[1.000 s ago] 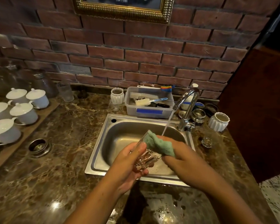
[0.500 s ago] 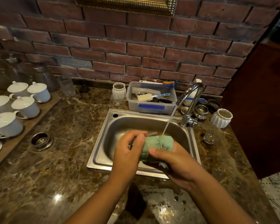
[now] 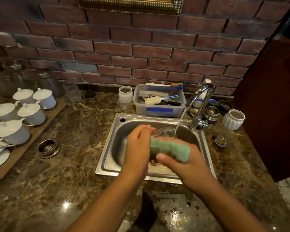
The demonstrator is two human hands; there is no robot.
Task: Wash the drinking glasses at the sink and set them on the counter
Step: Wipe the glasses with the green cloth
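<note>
Where the brick wall (image 3: pixel 141 52) fills the top of the frame, the brown marble counter (image 3: pixel 77 173) runs beneath it across the whole lower half. The steel sink (image 3: pixel 107 148) is set into the counter right of centre. At the left edge a wooden board (image 3: pixel 40 129) carries a cluster of lidded white cups (image 3: pixel 12 131). Just behind the sink's back rim stands a grey plastic tub (image 3: pixel 157 111) with brushes lying in it. To the tub's right the curved tap (image 3: pixel 203 101) is running, its thin stream of water (image 3: pixel 180 121) falling into the basin. My left hand (image 3: pixel 137 148) is over the middle of the sink, fingers curled round one end of the drinking glass (image 3: pixel 166 132), which lies tilted on its side above the basin with the stream landing on it. My right hand (image 3: pixel 187 166), just right of the left, grips a green sponge (image 3: pixel 172 149), thumb at the front, pressing it against the near side of the glass. Both hands are blurred, so I cannot tell exactly how each finger lies. A white ribbed pot (image 3: pixel 233 118) sits on the counter right of the tap. Below it in the frame, beside the sink's right rim, stands a small clear glass (image 3: pixel 221 141).
</note>
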